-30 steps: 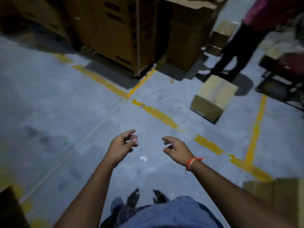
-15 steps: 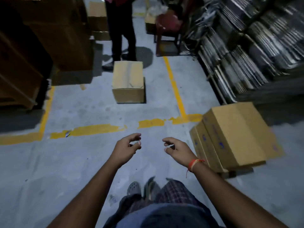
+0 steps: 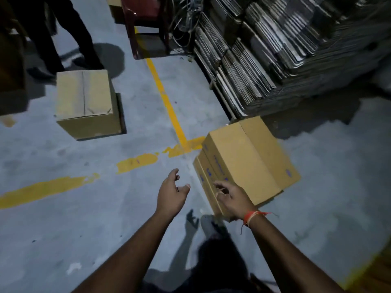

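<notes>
At the far left another person's legs (image 3: pixel 69 34) stood on the grey floor (image 3: pixel 63 229), and just in front of them sat a closed carton (image 3: pixel 84 102), well apart from the work in hand. A yellow line (image 3: pixel 167 102) ran down from a red chair (image 3: pixel 146 15) towards the middle of the view.

The left hand (image 3: pixel 171 193) hung over bare floor just left of the stacked cartons (image 3: pixel 206 176), palm turned inward, fingers loosely spread, thumb out, holding nothing. The right hand (image 3: pixel 232 197), with an orange wristband (image 3: pixel 251 216), was in front of the stack's near side, its fingers relaxed and empty. Whether it touched the card could not be told.

The stack stood on the floor right of the yellow line, slewed at an angle, with the top carton (image 3: pixel 249 157) closed along a centre seam. Beyond it to the right rose bundles of flattened cardboard (image 3: pixel 264 60).

The top carton would probably be stiff along its edges and corners but give in the middle of its faces. If it was full, it would likely be fairly heavy, and the dry card offered little grip. The surest hold seemed to be one hand on each opposite side, low down and near the corners, with fingers hooked under the bottom edge, not on the top seam
</notes>
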Demonstrator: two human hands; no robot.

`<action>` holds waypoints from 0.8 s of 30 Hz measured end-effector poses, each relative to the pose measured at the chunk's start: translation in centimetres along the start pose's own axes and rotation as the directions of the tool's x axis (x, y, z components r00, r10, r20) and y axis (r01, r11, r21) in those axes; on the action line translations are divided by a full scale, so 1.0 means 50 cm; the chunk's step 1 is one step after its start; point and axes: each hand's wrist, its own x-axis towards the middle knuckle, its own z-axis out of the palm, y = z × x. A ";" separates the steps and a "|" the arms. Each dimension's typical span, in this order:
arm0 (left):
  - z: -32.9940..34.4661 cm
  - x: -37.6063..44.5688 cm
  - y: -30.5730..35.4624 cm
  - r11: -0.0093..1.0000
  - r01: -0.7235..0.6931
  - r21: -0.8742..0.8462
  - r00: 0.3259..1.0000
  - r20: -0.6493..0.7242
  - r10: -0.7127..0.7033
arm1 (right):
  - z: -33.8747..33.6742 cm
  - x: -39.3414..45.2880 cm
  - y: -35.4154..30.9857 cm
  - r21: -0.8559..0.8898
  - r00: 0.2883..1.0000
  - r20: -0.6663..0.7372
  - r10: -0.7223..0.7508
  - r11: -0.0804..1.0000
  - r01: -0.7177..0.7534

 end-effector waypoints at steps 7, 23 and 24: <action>0.390 0.195 0.029 0.978 0.202 0.056 0.979 0.013 -0.203 | -0.208 0.304 0.308 -0.211 0.999 -0.002 0.044 0.976 -0.044; 0.810 0.455 -0.029 0.865 0.424 0.267 0.902 -0.205 -0.379 | -0.392 0.575 0.737 -0.488 0.965 -0.247 0.092 0.848 -0.206; 0.806 0.455 -0.027 0.876 0.416 0.246 0.906 -0.199 -0.374 | -0.406 0.575 0.741 -0.446 0.958 -0.255 0.132 0.863 -0.237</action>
